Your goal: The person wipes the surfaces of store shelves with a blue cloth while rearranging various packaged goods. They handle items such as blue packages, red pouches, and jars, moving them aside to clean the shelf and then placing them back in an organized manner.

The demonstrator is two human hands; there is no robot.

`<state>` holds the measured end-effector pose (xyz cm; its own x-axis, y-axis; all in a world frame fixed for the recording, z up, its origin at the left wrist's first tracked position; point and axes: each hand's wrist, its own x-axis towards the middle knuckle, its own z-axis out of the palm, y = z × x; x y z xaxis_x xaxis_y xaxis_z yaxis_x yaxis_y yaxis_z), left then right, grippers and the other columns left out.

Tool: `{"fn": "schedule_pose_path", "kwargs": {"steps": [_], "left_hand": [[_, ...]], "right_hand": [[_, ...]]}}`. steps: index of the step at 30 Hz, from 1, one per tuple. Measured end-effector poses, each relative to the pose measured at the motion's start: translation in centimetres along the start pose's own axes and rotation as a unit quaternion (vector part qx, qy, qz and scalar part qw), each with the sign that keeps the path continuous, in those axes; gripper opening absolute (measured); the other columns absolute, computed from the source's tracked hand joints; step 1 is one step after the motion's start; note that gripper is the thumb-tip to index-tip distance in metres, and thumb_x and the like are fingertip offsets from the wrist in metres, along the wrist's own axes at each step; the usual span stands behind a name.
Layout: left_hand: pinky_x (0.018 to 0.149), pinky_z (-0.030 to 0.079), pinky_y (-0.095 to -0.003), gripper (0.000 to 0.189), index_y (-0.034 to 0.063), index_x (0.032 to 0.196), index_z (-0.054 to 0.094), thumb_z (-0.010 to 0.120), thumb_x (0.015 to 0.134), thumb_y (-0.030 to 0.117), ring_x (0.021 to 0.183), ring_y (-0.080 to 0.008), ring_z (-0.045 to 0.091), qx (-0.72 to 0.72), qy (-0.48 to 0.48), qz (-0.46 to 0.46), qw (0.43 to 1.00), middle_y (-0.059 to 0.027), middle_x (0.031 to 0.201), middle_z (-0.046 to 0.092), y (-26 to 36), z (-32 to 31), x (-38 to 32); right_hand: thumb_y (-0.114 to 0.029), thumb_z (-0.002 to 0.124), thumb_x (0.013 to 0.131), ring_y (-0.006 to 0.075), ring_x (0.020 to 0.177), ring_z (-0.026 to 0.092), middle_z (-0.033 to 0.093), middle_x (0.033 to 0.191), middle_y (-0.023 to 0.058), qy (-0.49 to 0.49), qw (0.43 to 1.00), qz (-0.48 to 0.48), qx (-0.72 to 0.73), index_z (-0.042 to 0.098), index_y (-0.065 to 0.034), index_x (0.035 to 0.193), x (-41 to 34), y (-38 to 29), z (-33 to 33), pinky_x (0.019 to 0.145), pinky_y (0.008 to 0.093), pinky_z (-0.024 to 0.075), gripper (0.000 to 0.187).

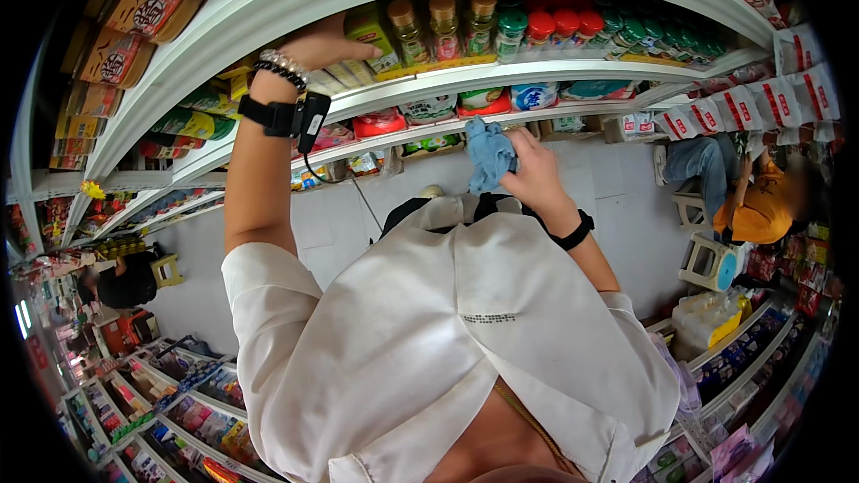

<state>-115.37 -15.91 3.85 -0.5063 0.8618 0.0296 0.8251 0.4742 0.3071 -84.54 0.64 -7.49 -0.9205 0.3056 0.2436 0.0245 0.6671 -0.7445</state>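
My left hand [325, 45] reaches onto a white shelf, its thumb stretched toward a yellow-green box [373, 37]. Beneath that hand stand several slim pale-yellow boxes [345, 74]. Its other fingers are mostly hidden, so whether it grips a box cannot be told. Crumpled in my right hand [537, 171] is a blue cloth [488, 154], held in front of the lower shelves. To the right of the yellow-green box are glass bottles with brown caps [444, 27], then jars with red caps [566, 25] and green caps [513, 27].
Bagged goods [483, 102] fill the shelf below. Brown-filled jars [117, 57] line the upper shelf at left. White-and-red packets [731, 107] hang at right. A person in an orange top [758, 215] sits there near a stool [708, 261]. Another person [124, 280] is at far left.
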Motion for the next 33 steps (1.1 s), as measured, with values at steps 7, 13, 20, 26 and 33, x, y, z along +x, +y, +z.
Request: {"fn": "schedule_pose_path", "kwargs": {"steps": [7, 13, 20, 26, 33], "left_hand": [[0.101, 0.033, -0.0345, 0.088, -0.002, 0.13, 0.036, 0.076, 0.064, 0.039, 0.119, -0.0328, 0.043, -0.053, 0.023, -0.027, 0.998, -0.023, 0.126, 0.046, 2.4, -1.4, -1.8], [0.093, 0.041, -0.0365, 0.081, -0.0001, 0.126, 0.043, 0.077, 0.062, 0.037, 0.11, -0.0358, 0.051, -0.104, 0.062, -0.024, 0.992, -0.0228, 0.118, 0.053, 3.6, -1.6, -3.7], [0.092, 0.042, -0.0392, 0.065, -0.0021, 0.121, 0.048, 0.074, 0.067, 0.024, 0.11, -0.0381, 0.049, -0.056, 0.129, -0.02, 0.99, -0.0229, 0.119, 0.052, 5.7, -2.3, -7.1], [0.098, 0.037, -0.0392, 0.051, 0.003, 0.121, 0.053, 0.068, 0.075, 0.019, 0.112, -0.0279, 0.053, -0.166, 0.172, 0.066, 0.969, -0.0163, 0.12, 0.055, 12.5, -1.2, -9.6], [0.094, 0.038, -0.0317, 0.064, 0.0027, 0.133, 0.037, 0.068, 0.079, 0.014, 0.111, -0.0178, 0.048, -0.475, 0.188, 0.109, 0.852, -0.0117, 0.123, 0.05, 17.0, 2.2, -9.2]], "right_hand": [[-0.022, 0.062, 0.071, 0.0369, 0.083, 0.057, 0.056, 0.096, 0.0126, -0.004, 1.0, -0.017, 0.006, 0.053, -0.0075, 0.104, -0.1, 0.3, -0.8, 0.067, 0.0418, 0.0478, 0.037], [-0.023, 0.062, 0.071, 0.0365, 0.08, 0.057, 0.056, 0.094, 0.0121, -0.012, 1.0, -0.01, -0.01, 0.053, -0.0082, 0.1, -0.4, 0.6, -1.6, 0.065, 0.0425, 0.048, 0.034], [-0.017, 0.065, 0.071, 0.037, 0.08, 0.057, 0.057, 0.09, 0.0153, 0.011, 0.999, -0.026, 0.03, 0.055, -0.0032, 0.094, 0.0, -0.5, -4.3, 0.066, 0.0388, 0.0471, 0.029], [-0.015, 0.067, 0.066, 0.035, 0.079, 0.059, 0.058, 0.097, 0.0148, 0.054, 0.985, -0.138, 0.087, 0.055, -0.002, 0.097, 3.5, -3.4, -6.3, 0.068, 0.0391, 0.048, 0.037], [-0.014, 0.069, 0.062, 0.0306, 0.094, 0.055, 0.059, 0.097, 0.011, 0.031, 0.941, -0.335, 0.039, 0.057, -0.0027, 0.095, 8.4, -10.9, -8.9, 0.084, 0.0395, 0.0408, 0.037]]}}
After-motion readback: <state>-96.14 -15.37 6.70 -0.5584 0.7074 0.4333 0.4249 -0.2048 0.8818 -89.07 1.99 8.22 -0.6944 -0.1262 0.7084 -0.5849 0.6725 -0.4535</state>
